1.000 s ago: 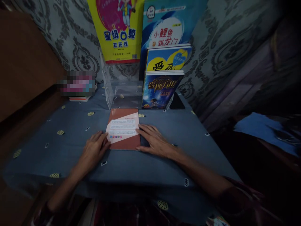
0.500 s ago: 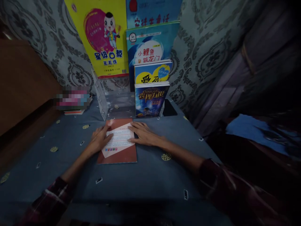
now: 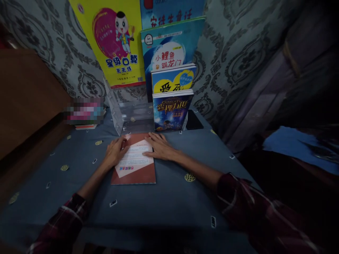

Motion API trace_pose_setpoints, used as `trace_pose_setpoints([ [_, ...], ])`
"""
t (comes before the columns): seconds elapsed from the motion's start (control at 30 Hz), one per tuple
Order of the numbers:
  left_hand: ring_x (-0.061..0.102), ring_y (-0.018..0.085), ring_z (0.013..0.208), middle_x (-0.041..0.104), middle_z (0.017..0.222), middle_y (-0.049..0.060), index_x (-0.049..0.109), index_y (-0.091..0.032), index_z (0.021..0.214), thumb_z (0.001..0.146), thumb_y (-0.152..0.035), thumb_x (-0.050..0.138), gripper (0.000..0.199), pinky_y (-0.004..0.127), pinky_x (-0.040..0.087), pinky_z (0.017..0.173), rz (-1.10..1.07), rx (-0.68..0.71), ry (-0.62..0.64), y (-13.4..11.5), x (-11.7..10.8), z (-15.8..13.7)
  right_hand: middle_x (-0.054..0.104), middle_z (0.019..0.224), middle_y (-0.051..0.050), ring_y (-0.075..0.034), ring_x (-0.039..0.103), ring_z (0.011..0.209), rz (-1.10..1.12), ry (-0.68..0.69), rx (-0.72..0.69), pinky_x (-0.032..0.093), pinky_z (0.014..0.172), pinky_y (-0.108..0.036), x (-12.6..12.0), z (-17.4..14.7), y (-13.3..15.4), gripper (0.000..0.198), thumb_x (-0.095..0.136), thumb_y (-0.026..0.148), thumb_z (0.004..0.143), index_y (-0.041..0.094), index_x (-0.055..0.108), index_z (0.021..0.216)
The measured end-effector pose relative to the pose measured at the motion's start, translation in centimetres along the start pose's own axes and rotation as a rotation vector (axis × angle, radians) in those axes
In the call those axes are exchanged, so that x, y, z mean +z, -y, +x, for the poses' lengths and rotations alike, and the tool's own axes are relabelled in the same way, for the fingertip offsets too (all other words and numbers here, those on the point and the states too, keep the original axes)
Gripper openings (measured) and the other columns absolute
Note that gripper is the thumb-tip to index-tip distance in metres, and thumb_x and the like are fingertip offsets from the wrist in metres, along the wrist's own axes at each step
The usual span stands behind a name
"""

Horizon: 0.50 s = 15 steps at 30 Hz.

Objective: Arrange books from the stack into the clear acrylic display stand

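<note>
A thin reddish-brown book (image 3: pixel 134 173) with a slanted white text panel lies flat on the cloth-covered table, its print upside down to me. My left hand (image 3: pixel 116 151) rests at its left edge, thumb stretched over the cover and fingers towards the top left corner. Across from it, my right hand (image 3: pixel 160 146) lies over the upper right edge, fingers spread and thumb on the white panel. Both hands touch the book, and neither lifts it. Just beyond it stands a clear stepped display rack (image 3: pixel 137 125), with the Charlie book (image 3: pixel 171 113) at its front right.
Behind on the rack stand a yellow workbook (image 3: pixel 106 31), a yellow-and-blue book (image 3: pixel 172 80) and a blue carp picture book (image 3: pixel 169 42). A dark flat object (image 3: pixel 194 120) lies right of the rack. A book pile (image 3: pixel 86 114) sits at the back left, beside a brown panel (image 3: pixel 29 98).
The view has shifted slightly, so everything sits a little further right. My right thumb reaches a bit further onto the cover. The book remains flat between both hands.
</note>
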<state>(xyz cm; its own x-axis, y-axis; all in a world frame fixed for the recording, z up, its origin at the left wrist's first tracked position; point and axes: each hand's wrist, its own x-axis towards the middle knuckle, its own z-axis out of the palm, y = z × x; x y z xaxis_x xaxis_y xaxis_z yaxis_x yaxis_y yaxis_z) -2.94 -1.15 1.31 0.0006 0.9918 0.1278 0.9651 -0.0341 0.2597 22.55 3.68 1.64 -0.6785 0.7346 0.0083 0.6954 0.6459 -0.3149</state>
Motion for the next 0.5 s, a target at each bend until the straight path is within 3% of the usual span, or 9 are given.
trace_pose_setpoints([
  [0.13,0.061,0.032,0.117,0.070,0.123,0.011,0.062,-0.022,0.128,0.096,-0.040,0.057,0.037,0.045,0.048,0.100,0.022,-0.050,-0.005,-0.2,-0.4,0.2,0.015,0.172,-0.028,-0.042,0.009,0.162,0.026,0.089,-0.056,0.012,0.128,-0.062,0.5,-1.9,0.8,0.103,0.062,0.074,0.090,0.011,0.029,0.165],
  [0.3,0.064,0.031,0.112,0.070,0.115,0.010,0.063,-0.023,0.127,0.089,-0.044,0.066,0.043,0.039,0.050,0.092,0.000,-0.135,-0.037,-0.4,-0.5,0.7,0.010,0.172,-0.030,-0.043,0.005,0.162,0.044,0.092,-0.090,0.006,0.129,-0.061,1.0,-3.4,1.2,0.103,0.058,0.075,0.092,0.009,0.028,0.165],
  [0.4,0.067,0.029,0.104,0.073,0.106,0.009,0.063,-0.021,0.124,0.076,-0.044,0.079,0.056,0.034,0.051,0.083,-0.161,-0.215,-0.046,0.1,-0.9,1.7,0.011,0.172,-0.030,-0.042,0.005,0.162,0.048,0.074,-0.086,0.007,0.129,-0.060,1.2,-3.6,1.5,0.099,0.058,0.072,0.094,0.009,0.029,0.165],
  [0.5,0.069,0.025,0.080,0.072,0.080,0.004,0.065,-0.018,0.110,0.061,-0.044,0.088,0.061,0.030,0.049,0.066,-0.480,-0.372,0.006,0.8,-1.6,2.7,0.013,0.172,-0.030,-0.042,0.006,0.162,0.073,0.060,-0.098,0.006,0.129,-0.060,1.2,-3.8,1.7,0.095,0.057,0.070,0.096,0.008,0.031,0.164],
])
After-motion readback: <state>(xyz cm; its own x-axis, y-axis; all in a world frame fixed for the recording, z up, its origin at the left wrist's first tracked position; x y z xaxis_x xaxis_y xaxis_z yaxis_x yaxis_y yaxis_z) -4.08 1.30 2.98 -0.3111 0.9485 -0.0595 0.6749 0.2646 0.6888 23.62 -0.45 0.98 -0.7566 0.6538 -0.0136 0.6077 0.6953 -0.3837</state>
